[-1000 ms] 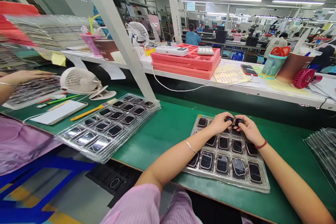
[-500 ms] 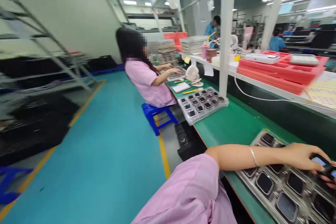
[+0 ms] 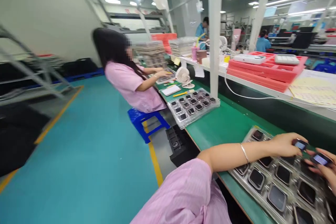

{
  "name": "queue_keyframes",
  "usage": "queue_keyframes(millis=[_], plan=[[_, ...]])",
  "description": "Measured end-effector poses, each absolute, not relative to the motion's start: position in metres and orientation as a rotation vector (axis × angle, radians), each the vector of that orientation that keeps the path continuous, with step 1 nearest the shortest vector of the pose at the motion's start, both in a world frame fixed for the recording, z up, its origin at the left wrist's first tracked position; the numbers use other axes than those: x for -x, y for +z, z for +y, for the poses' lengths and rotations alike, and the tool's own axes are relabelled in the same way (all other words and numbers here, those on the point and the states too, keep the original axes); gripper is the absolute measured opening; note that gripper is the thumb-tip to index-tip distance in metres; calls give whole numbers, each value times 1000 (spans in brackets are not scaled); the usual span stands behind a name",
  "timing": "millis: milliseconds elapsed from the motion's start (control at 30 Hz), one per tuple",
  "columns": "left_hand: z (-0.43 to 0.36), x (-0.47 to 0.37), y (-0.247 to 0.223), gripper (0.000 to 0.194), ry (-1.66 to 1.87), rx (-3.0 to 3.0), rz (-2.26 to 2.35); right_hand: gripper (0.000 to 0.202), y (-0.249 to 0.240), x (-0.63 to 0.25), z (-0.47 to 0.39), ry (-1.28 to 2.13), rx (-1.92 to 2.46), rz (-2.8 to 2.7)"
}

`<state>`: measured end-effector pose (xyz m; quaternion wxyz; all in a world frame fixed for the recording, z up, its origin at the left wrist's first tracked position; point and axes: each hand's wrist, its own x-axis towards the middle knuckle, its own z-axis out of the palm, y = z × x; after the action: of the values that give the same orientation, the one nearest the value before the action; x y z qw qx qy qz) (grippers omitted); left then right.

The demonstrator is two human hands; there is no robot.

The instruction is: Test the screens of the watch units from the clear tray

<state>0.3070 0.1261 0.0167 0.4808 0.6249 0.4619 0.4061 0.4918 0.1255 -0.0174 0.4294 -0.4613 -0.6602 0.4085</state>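
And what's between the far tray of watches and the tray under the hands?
In the head view, green tabletop lies between the far tray and the near tray.

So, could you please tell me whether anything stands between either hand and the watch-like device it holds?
Nothing visible does: the left hand grips one watch-like device directly, and the right hand a second one. The left forearm only crosses part of the tray below.

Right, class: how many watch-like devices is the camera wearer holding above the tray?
2: one device in the left hand, a second device in the right hand. The picture's edge cuts off the right hand, so more could be hidden there.
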Motion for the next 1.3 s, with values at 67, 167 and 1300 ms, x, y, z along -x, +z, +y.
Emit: queue_keyframes(millis=[67,167,1300], plan=[[120,-308,20,51,1039,-1425,1048,47,-7,-506,109,1075,1161,-1602],[114,-307,26,53,1075,-1271,1001,49,7,-499,99,1110,1077,-1571],[102,-298,42,53,890,-1056,941,57,7,-493,103,1194,1036,-1496]])
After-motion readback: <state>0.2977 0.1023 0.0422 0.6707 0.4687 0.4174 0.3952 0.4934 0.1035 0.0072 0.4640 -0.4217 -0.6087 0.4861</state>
